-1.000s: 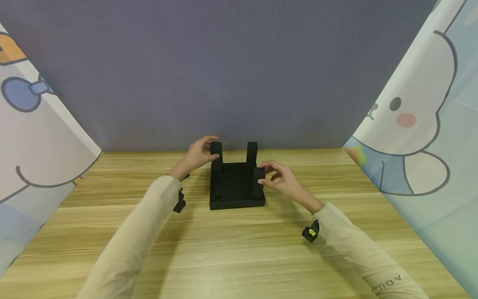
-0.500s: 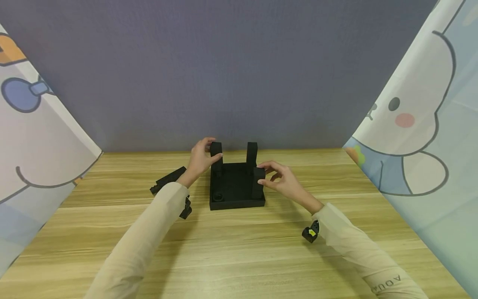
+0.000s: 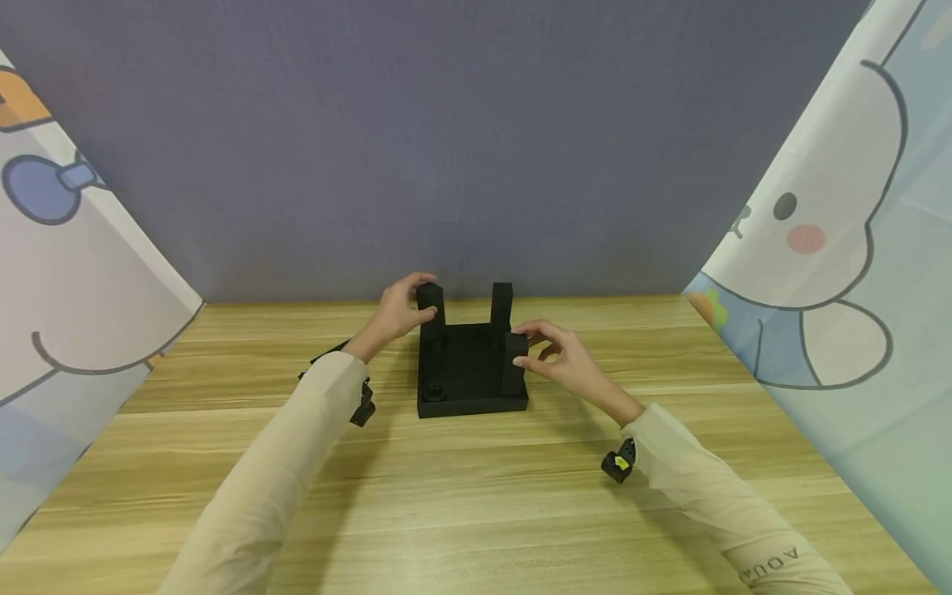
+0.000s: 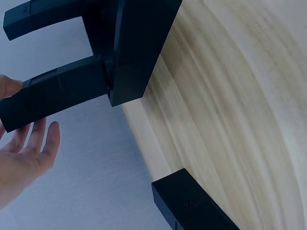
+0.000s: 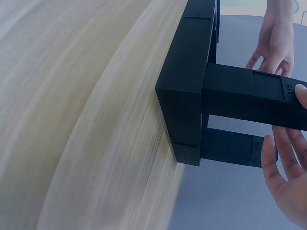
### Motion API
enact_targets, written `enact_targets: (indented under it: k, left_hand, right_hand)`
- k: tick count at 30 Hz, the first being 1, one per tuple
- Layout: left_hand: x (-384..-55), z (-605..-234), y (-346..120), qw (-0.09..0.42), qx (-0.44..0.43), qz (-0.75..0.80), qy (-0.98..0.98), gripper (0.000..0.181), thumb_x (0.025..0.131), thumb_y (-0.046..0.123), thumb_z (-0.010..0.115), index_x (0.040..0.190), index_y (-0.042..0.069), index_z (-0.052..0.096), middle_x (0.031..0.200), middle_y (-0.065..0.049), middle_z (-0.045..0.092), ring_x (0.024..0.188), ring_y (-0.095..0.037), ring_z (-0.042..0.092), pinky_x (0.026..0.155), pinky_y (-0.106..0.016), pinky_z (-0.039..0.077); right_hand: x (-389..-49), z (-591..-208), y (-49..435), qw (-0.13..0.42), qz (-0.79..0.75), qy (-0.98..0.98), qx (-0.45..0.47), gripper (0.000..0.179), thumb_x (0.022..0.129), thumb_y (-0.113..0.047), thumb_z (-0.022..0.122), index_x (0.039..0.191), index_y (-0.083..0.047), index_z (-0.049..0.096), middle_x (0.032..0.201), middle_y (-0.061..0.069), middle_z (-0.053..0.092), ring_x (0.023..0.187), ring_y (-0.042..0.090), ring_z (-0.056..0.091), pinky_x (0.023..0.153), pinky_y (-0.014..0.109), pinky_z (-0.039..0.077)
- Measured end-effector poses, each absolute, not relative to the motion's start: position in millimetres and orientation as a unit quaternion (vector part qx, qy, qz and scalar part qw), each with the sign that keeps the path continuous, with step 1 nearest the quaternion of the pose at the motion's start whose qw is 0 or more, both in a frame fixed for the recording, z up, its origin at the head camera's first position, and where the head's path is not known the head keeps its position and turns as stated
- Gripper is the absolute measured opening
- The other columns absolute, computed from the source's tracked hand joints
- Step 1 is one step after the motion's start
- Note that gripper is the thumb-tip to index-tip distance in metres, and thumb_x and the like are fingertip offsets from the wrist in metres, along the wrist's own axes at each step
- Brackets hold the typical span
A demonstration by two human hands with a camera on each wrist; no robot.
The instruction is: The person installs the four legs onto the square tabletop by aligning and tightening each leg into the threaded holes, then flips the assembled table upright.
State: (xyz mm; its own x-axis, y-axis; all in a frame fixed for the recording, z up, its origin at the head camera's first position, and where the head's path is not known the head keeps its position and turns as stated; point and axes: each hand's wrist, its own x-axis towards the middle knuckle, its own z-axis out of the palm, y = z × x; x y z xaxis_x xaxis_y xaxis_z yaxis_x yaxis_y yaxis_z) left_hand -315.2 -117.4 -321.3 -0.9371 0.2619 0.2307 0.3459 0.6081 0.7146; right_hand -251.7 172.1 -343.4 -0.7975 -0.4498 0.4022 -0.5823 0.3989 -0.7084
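A square black base (image 3: pixel 472 406) lies on the table with three black posts standing at its corners. My left hand (image 3: pixel 394 314) grips the top of the back-left post (image 4: pixel 62 86), thumb on one side and fingers on the other. My right hand (image 3: pixel 565 360) holds the upper end of the front-right post (image 5: pixel 235 93) between thumb and fingers; "115" is marked near its top. The back-right post (image 3: pixel 502 302) stands untouched. At the front-left corner a round socket (image 3: pixel 435 392) shows with no post in it.
Another black post (image 4: pixel 192 203) lies on the wooden table (image 3: pixel 461 504) left of the base, mostly behind the left sleeve in the head view. A grey panel (image 3: pixel 446 149) rises behind the table's back edge, with cartoon-printed sheets (image 3: pixel 825 207) at both sides.
My left hand turns back and forth at the back-left post, whose top is now slightly rotated. The left forearm swung right, then back left over the lying post. My right hand stays still.
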Motion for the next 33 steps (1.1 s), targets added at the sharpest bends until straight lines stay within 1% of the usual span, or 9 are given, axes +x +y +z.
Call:
enact_targets:
  k: [6, 11, 15, 18, 21, 25, 28, 30, 33]
  left_hand:
    - [-314, -320, -118, 0.041, -0.169, -0.414, -0.893, 0.052, 0.085, 0.012, 0.063, 0.133, 0.012, 0.044, 0.138, -0.016, 0.041, 0.113, -0.035, 0.051, 0.084, -0.047, 0.048]
    - [-311, -326, -117, 0.071, -0.163, -0.425, -0.888, 0.055, 0.084, 0.017, 0.066, 0.134, 0.011, 0.042, 0.139, -0.015, 0.041, 0.112, -0.035, 0.051, 0.087, -0.048, 0.047]
    - [-309, -334, -114, 0.109, -0.155, -0.438, -0.879, 0.057, 0.084, 0.018, 0.067, 0.134, 0.008, 0.042, 0.137, -0.015, 0.042, 0.109, -0.035, 0.053, 0.087, -0.048, 0.046]
    - [-308, -337, -112, 0.129, -0.146, -0.446, -0.874, 0.056, 0.083, 0.016, 0.068, 0.133, 0.007, 0.043, 0.135, -0.015, 0.045, 0.106, -0.034, 0.055, 0.084, -0.047, 0.048]
    - [-307, -337, -110, 0.138, -0.14, -0.45, -0.871, 0.055, 0.083, 0.014, 0.067, 0.132, 0.007, 0.044, 0.131, -0.015, 0.048, 0.104, -0.033, 0.056, 0.08, -0.046, 0.05]
    - [-309, -337, -112, 0.129, -0.142, -0.444, -0.875, 0.053, 0.084, 0.013, 0.066, 0.131, 0.007, 0.045, 0.129, -0.015, 0.049, 0.104, -0.033, 0.056, 0.079, -0.045, 0.05]
    - [-311, -335, -114, 0.114, -0.15, -0.437, -0.879, 0.051, 0.084, 0.012, 0.066, 0.131, 0.007, 0.045, 0.13, -0.016, 0.048, 0.104, -0.034, 0.056, 0.082, -0.046, 0.05]
    - [-312, -333, -116, 0.102, -0.157, -0.433, -0.882, 0.051, 0.084, 0.011, 0.065, 0.131, 0.007, 0.045, 0.13, -0.017, 0.048, 0.105, -0.034, 0.056, 0.083, -0.046, 0.049]
    - [-314, -329, -118, 0.079, -0.163, -0.424, -0.887, 0.05, 0.085, 0.01, 0.064, 0.131, 0.01, 0.046, 0.129, -0.017, 0.048, 0.107, -0.033, 0.056, 0.084, -0.046, 0.049]
  right_hand:
    - [-251, -342, 170, 0.072, 0.451, -0.836, 0.303, 0.038, 0.08, -0.01, 0.07, 0.116, -0.009, 0.058, 0.113, 0.011, 0.059, 0.094, 0.026, 0.058, 0.07, 0.033, 0.05]
    - [-251, -343, 169, 0.072, 0.455, -0.836, 0.299, 0.038, 0.079, -0.003, 0.069, 0.115, -0.003, 0.058, 0.113, 0.017, 0.059, 0.094, 0.033, 0.057, 0.07, 0.04, 0.05]
    - [-251, -343, 170, 0.073, 0.45, -0.839, 0.297, 0.037, 0.079, -0.007, 0.07, 0.115, -0.006, 0.059, 0.112, 0.013, 0.06, 0.094, 0.028, 0.058, 0.071, 0.035, 0.05]
    - [-251, -343, 171, 0.073, 0.447, -0.839, 0.3, 0.037, 0.08, -0.012, 0.07, 0.115, -0.011, 0.059, 0.113, 0.009, 0.06, 0.095, 0.025, 0.058, 0.071, 0.031, 0.05]
    - [-251, -342, 172, 0.072, 0.452, -0.835, 0.305, 0.037, 0.08, -0.014, 0.071, 0.115, -0.013, 0.059, 0.112, 0.008, 0.06, 0.095, 0.025, 0.058, 0.071, 0.031, 0.051]
    - [-252, -343, 173, 0.073, 0.453, -0.833, 0.308, 0.037, 0.08, -0.015, 0.071, 0.115, -0.014, 0.059, 0.113, 0.008, 0.06, 0.095, 0.026, 0.058, 0.071, 0.032, 0.05]
    - [-251, -342, 172, 0.073, 0.452, -0.835, 0.306, 0.038, 0.08, -0.014, 0.071, 0.116, -0.012, 0.059, 0.113, 0.008, 0.06, 0.095, 0.024, 0.058, 0.071, 0.031, 0.05]
    - [-250, -341, 171, 0.075, 0.448, -0.837, 0.304, 0.038, 0.08, -0.012, 0.07, 0.116, -0.011, 0.058, 0.114, 0.01, 0.06, 0.094, 0.023, 0.058, 0.071, 0.031, 0.05]
    - [-245, -335, 168, 0.074, 0.449, -0.838, 0.301, 0.037, 0.08, -0.007, 0.069, 0.116, -0.007, 0.058, 0.113, 0.013, 0.06, 0.094, 0.024, 0.058, 0.071, 0.034, 0.05]
